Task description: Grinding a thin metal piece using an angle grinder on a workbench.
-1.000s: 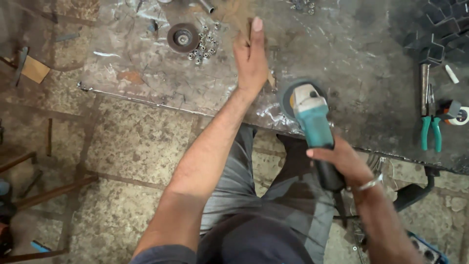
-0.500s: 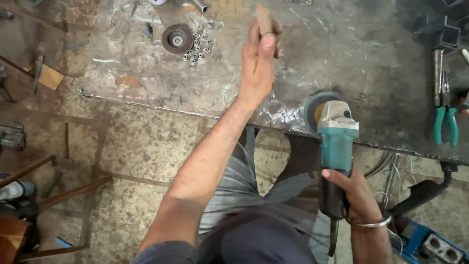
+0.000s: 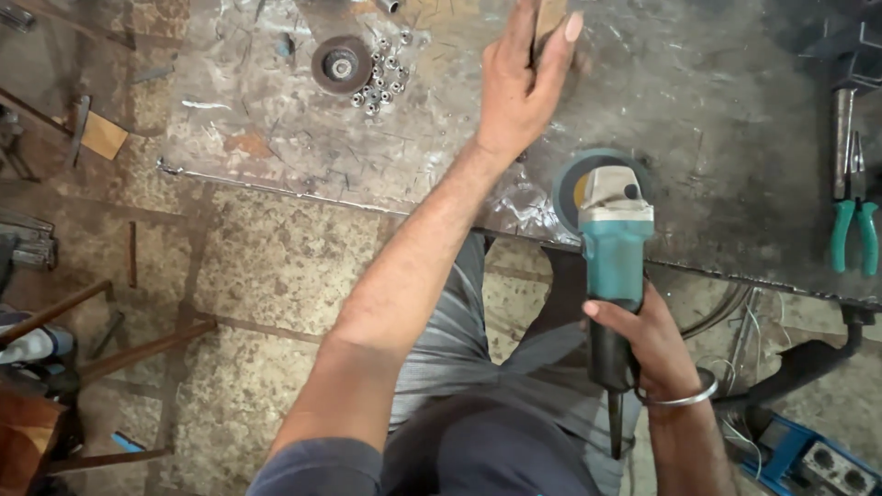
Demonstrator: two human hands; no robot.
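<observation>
1. Head view, looking straight down: the left arm runs from the lower left of the frame up to the top centre, nearly straight at the elbow, forearm bare, with a dark sleeve at the bottom edge.
2. At the top centre the left hand is pinched around a small brownish block — fingers on one side, thumb on the other. The block is cut off by the top edge, so its full shape cannot be told.
3. Low on the right, the right hand is wrapped firmly around the dark handle of a teal angle grinder, thumb along the left side of the body. A metal bangle circles the wrist.
4. The grinder points up the frame; its grey head and round disc lie over the near edge of the steel worktable, right of centre. Whether the disc touches the plate cannot be told.
5. On the table at the upper left lies a loose grinding disc, with a cluster of small nuts just beside it on its right.
6. At the right edge of the frame, pliers with teal grips lie on the table — well apart from both hands.
7. Below the table, grey trousers show between the arms, over a stone floor.
</observation>
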